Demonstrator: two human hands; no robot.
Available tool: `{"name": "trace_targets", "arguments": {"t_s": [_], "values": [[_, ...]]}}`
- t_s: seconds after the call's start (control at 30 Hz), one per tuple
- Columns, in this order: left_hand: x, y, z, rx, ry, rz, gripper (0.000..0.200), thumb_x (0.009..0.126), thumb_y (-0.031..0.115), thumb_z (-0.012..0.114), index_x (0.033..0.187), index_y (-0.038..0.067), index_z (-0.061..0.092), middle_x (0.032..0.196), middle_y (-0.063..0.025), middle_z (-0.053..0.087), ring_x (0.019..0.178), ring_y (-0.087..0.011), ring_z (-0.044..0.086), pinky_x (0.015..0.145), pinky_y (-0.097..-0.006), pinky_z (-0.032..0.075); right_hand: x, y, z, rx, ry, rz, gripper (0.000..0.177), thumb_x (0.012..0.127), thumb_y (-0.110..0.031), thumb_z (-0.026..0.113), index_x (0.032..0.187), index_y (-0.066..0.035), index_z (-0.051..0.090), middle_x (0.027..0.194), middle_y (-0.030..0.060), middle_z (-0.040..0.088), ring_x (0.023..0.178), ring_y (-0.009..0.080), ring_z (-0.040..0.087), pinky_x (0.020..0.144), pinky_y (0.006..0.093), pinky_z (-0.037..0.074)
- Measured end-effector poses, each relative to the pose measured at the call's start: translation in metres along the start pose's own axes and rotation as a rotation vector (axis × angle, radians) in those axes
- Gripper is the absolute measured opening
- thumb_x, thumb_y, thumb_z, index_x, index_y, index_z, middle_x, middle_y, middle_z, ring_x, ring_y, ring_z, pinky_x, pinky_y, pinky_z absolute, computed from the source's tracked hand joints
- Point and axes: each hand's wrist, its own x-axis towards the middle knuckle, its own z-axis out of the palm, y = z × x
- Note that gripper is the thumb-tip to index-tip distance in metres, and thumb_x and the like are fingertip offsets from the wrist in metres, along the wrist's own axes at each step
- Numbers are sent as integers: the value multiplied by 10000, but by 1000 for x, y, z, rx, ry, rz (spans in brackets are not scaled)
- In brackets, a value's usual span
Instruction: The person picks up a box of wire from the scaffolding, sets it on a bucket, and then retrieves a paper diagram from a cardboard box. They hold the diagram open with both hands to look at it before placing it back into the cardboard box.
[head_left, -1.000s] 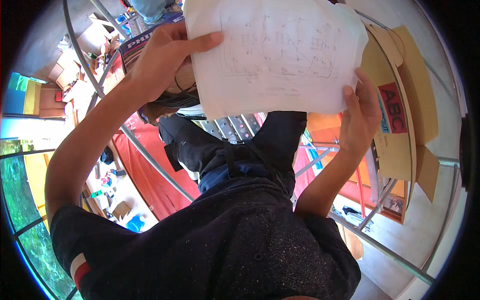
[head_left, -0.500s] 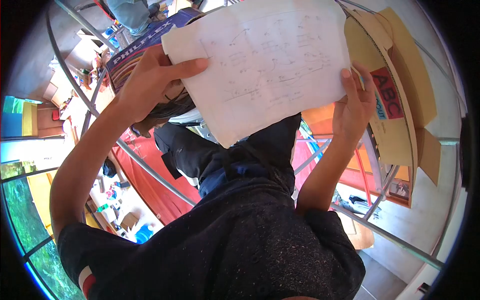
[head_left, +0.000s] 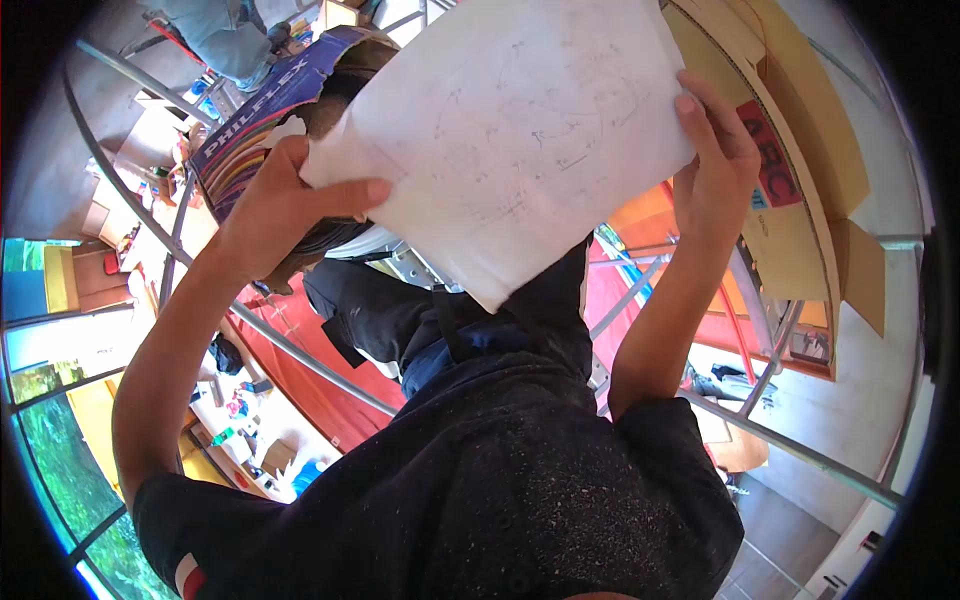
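A large white paper (head_left: 510,130) with faint handwritten marks and sketch lines is stretched between my two hands. My left hand (head_left: 285,205) grips its left edge, the thumb lying on the front face and the fingers mostly behind. On the opposite edge, my right hand (head_left: 715,150) pinches the sheet with the thumb in front. The lower corner of the paper hangs over my dark trousers. Behind the left part of the sheet is a blue PHILFLEX box (head_left: 262,110), torn at its top, and dark coiled material shows beneath the paper.
An open cardboard box (head_left: 800,255) with a red ABC label stands at the right. Metal bars (head_left: 310,365) cross on both sides of me. Another person's legs in light blue trousers (head_left: 215,40) show at the upper left. Cluttered surfaces (head_left: 250,430) lie below left.
The paper's left edge and my left hand have moved lower, tilting the sheet. My right hand has shifted slightly up and right. The view has shifted a little.
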Motion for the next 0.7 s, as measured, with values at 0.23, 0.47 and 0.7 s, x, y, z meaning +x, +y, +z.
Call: {"name": "trace_targets", "arguments": {"t_s": [0.23, 0.47, 0.7], "values": [[-7, 18, 17, 260, -157, -245, 411, 698, 225, 766, 972, -45, 622, 906, -75, 649, 817, -122, 584, 769, -249, 450, 13, -6, 2, -95, -22, 15, 258, 762, -12, 665, 1001, 57, 599, 916, 102, 628, 829, 146, 590, 722, 244, 465], [-6, -7, 10, 313, -228, -197, 519, 644, 321, 801, 930, -67, 608, 873, -108, 637, 805, -149, 580, 765, -267, 447, 16, -3, 7, -71, 29, 26, 254, 738, -21, 697, 972, 28, 614, 857, 81, 638, 754, 125, 596, 647, 237, 477], [-9, -25, 9, 306, -205, -153, 584, 616, 364, 816, 904, -87, 584, 823, -122, 625, 798, -173, 583, 774, -277, 450, 14, -4, 11, -107, 65, 30, 230, 735, -19, 698, 950, 11, 622, 840, 70, 638, 737, 120, 591, 639, 233, 470]]}}
